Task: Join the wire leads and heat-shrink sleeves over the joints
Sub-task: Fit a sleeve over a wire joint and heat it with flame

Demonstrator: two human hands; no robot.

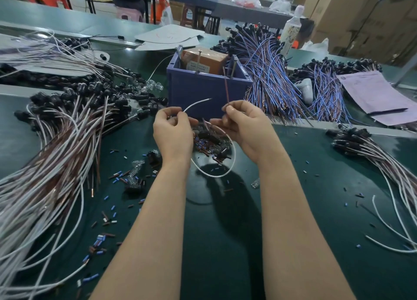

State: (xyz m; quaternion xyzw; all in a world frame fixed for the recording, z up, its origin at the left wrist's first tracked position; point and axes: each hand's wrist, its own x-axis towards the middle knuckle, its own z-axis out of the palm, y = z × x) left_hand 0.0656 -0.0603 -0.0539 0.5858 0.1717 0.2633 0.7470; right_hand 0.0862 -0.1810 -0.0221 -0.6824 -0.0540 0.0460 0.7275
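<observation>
One white wire point(195, 104), light and springy, is pinched by the left hand point(172, 131); the brown wire point(225, 86) stands upright, pinched by the right hand point(242, 124). Hold near the tips, which seem stripped. Below, sleeves point(208, 145) litter the mat point(222, 236).

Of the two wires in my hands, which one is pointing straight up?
The brown wire, pinched by your right hand, stands upright; the white wire in your left hand arcs sideways to the right.
</observation>
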